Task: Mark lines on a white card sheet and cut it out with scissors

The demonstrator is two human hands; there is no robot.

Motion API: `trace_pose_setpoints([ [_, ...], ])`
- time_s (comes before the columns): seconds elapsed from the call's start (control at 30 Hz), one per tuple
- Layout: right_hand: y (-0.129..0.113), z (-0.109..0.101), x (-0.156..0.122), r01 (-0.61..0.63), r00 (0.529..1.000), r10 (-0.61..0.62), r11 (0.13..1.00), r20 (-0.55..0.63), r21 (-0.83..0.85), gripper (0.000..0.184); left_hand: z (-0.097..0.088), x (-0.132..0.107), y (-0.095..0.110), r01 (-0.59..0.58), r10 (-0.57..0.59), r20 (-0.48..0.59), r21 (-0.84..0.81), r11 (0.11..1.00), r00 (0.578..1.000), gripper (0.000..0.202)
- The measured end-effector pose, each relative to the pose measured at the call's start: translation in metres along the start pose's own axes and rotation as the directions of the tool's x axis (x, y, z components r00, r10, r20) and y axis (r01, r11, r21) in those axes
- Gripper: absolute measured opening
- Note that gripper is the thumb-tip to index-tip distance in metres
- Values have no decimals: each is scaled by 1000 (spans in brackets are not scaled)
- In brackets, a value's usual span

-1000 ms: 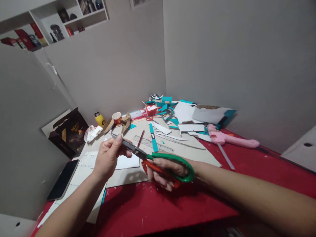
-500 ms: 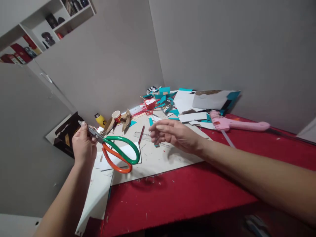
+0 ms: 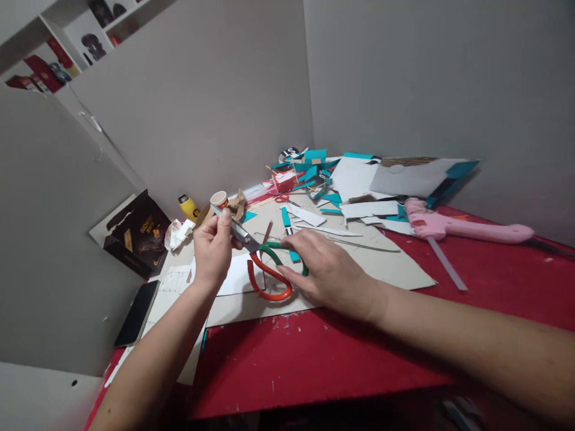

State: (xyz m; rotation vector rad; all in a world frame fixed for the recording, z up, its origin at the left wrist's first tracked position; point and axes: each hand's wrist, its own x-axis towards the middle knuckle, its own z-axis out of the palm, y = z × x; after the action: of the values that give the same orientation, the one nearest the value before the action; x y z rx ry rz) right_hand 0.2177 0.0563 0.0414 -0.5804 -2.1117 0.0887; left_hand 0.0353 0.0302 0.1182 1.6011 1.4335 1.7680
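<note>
Scissors point(image 3: 252, 245), blades point(image 3: 238, 231) toward ten o'clock.
Pinching blades with left hand point(image 3: 214, 248), green loop point(image 3: 272, 255) with right hand point(image 3: 330, 272); seemingly setting grip, next needing orange loop point(image 3: 271, 296) too.

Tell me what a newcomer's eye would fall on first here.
Probably the big scissors with green and orange handles, held up near the middle, the left hand pinching the blades and the right hand at the green handle. Next, the pink glue gun on the right side of the red table. Then the jumble of teal and white scraps toward the back corner.
</note>
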Motion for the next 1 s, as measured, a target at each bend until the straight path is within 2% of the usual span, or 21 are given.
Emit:
trace_pose_setpoints([
  [0.07,4,-1,1,26,998,-31,996,-48,-86,26,3,2,4,-8,8,8,-16,1000,1000,41],
  [0.17,3,-3,3,17,999,-23,992,-46,-129,32,7,1,12,-37,37,12,-1,999,999,40],
  [0.33,-7,-5,2,56,989,-61,998,-135,-39,22,13,6,16,-66,66,5,3,998,998,42],
  [0.43,-10,-2,0,64,986,-63,998,-157,3,31,19,14,16,-54,54,-7,-38,998,999,41],
  [0.5,-8,2,-1,10,989,-9,1000,-145,5,41,24,17,19,-36,35,-14,-79,996,999,41],
  [0.57,-5,5,-1,-84,989,87,996,-123,36,41,29,16,24,-22,23,5,-131,991,1000,41],
  [0.63,-1,5,0,-220,971,228,969,-71,109,28,30,13,29,-9,22,86,-142,990,996,40],
  [0.7,3,3,4,-395,913,409,885,-5,247,17,24,11,28,-19,17,224,8,1000,974,41],
  [0.77,6,0,8,-529,830,556,755,49,387,18,10,11,16,-85,-31,353,308,948,935,51],
  [0.83,10,-3,13,-583,774,627,653,86,484,19,-11,12,-7,-117,-71,382,448,886,921,48],
  [0.9,12,-3,16,-596,756,645,606,114,527,18,-32,14,-36,-144,-119,381,595,791,917,36],
  [1.0,13,-1,19,-617,735,652,530,185,581,17,-52,11,-75,-177,-212,385,758,627,898,32],
])
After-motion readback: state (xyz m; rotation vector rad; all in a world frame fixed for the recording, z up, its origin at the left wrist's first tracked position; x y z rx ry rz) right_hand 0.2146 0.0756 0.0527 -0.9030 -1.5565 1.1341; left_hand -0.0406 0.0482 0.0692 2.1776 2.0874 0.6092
